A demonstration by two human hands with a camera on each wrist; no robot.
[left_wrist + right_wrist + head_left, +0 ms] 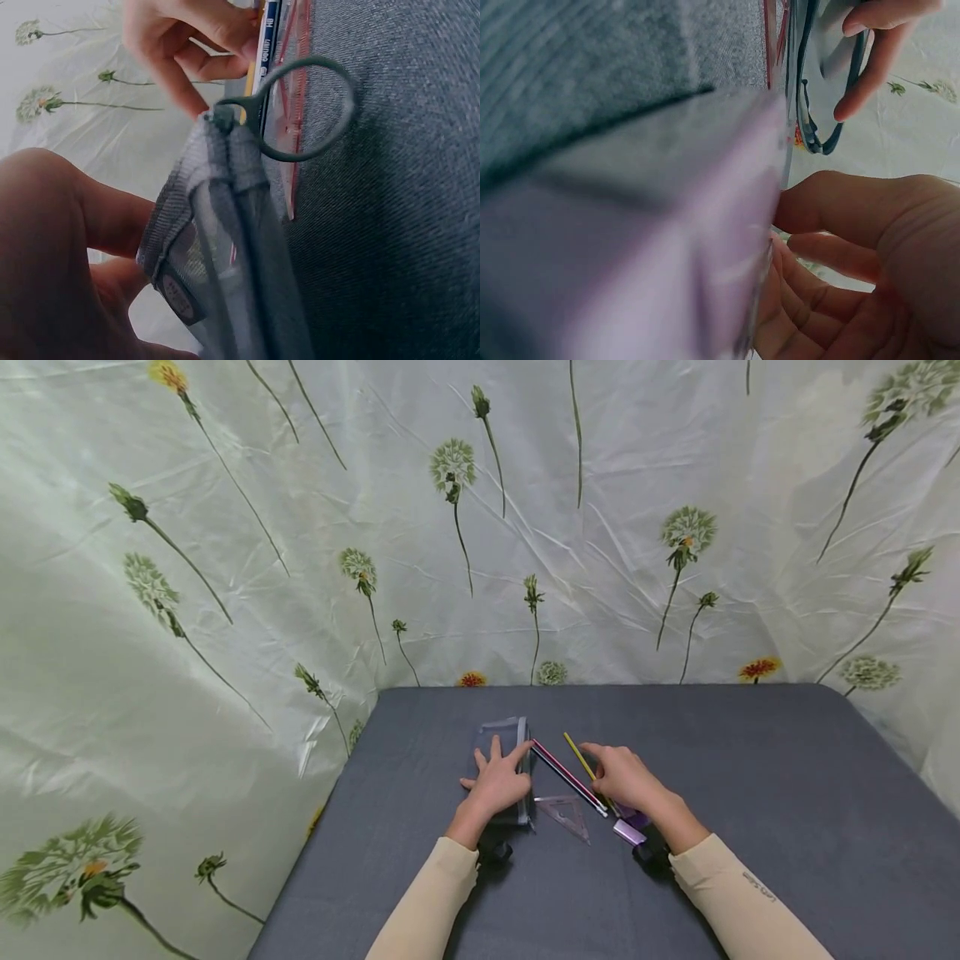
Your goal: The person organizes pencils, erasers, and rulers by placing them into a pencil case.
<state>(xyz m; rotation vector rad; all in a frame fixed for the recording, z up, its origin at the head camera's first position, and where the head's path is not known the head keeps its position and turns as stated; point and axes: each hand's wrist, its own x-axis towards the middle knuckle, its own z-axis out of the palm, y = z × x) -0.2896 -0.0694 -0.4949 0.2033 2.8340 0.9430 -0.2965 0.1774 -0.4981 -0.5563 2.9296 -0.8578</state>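
Right now, the yellow pencil (576,751) is on the table (405,768), slanting under the right hand (628,778). The fingers of that hand are bent and close together at the pencil, but I cannot tell if they pinch it or only touch it. Next to it, two more pencils (564,771), one pinkish and one dark, lie side by side. Their tips are just beside the see-through pouch (511,737). The left hand (498,783) rests on the pouch with its fingers spread wide, and a ring (304,154) hangs off the zipper's end. A clear triangle ruler (561,819) lies between the hands, and a shiny purple block (628,833) is near the right wrist. Behind the table hangs a flowery cloth (390,510). To do this well, I think the left hand should press softly so the pouch can't slide, and the right should take the pencil near its middle, without bumping its neighbors.
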